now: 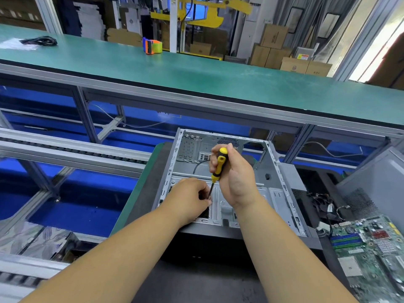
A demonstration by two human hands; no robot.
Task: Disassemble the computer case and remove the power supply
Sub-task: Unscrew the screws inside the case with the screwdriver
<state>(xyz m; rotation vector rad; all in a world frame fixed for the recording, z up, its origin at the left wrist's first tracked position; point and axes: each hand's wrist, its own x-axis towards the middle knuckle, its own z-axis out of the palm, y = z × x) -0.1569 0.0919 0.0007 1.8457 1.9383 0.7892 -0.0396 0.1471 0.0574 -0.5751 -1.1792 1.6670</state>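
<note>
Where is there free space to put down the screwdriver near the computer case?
Free: the dark mat in front of the computer case, between the forearms, and the green bench beyond it, right of the tape dispenser. Crowded: right of the case, with the motherboard and loose cables.

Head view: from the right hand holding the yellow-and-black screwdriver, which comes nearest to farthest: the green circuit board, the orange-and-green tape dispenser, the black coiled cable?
From the right hand:
1. Green circuit board, low right.
2. Orange-and-green tape dispenser, on the far bench.
3. Black coiled cable, far left.
</note>
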